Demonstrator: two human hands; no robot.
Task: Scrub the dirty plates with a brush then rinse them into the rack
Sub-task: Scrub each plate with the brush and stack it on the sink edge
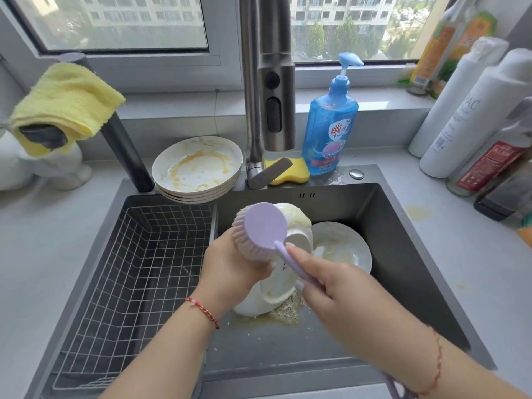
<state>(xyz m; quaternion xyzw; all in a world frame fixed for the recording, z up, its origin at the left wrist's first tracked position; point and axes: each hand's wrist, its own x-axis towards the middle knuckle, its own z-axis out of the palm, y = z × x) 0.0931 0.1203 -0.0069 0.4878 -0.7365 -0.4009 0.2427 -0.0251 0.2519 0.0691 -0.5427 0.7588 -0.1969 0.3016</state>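
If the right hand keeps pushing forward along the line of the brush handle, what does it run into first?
Probably the tilted plate that the left hand holds: the right hand grips the purple brush, whose head is already against it. Beyond stands the stack of dirty plates, though depth is unclear.

We're looking at a window (121, 23) spanning the top of the frame, daylight coming through, apartment blocks (331, 10) and trees (345, 38) showing outside upper right. A grey sill (201, 105) is running below it. Pale grey countertop (460, 254) is filling both sides. A yellow cloth (63, 102) is hanging upper left; bottles (472, 116) are crowding the right edge.
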